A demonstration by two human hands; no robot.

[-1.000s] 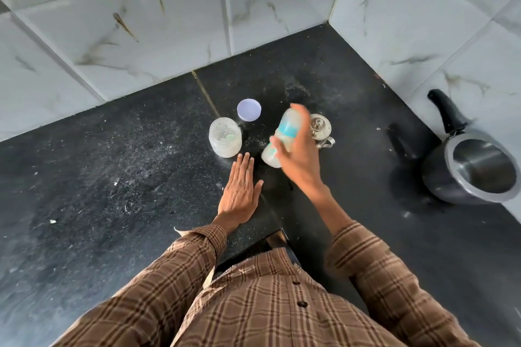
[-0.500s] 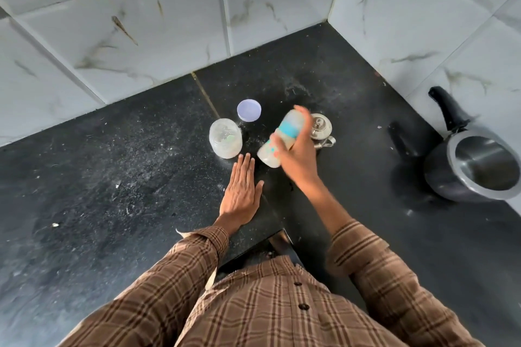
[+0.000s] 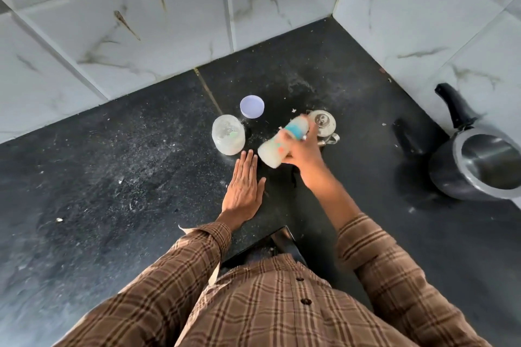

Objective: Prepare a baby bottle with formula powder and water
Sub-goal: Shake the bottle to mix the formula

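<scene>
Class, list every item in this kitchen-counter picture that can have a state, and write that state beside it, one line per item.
baby bottle: tilted, off the counter, gripped, milky inside, blurred.
right hand: grips the baby bottle.
left hand: flat, palm down on the counter.
plastic jar: upright, lid off.
round lid: lying flat, apart from the plastic jar.
steel pot: lid on.
pressure cooker: open, no lid.

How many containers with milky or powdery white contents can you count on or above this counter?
2. The baby bottle is gripped tilted in the right hand; the clear jar stands open just beyond the flat left hand. The steel pot's contents are hidden.
</scene>
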